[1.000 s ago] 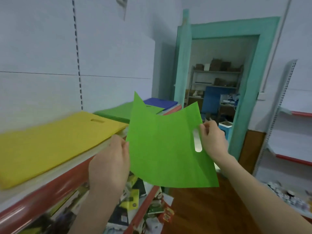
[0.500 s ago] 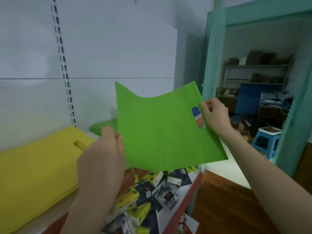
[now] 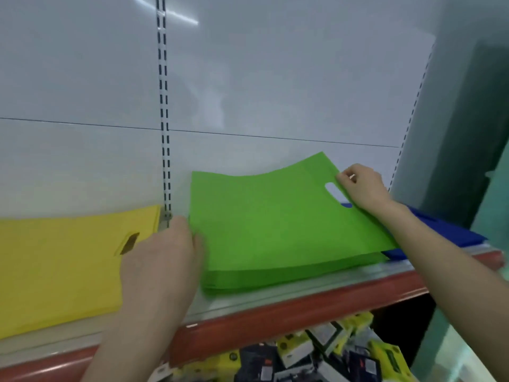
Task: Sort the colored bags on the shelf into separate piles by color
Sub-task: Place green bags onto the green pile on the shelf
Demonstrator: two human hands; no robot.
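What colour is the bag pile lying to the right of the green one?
Blue; the flat blue fabric bag pile shows best in the head view.

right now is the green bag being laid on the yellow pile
No, the green bag is over the green pile; the yellow pile is apart to its left.
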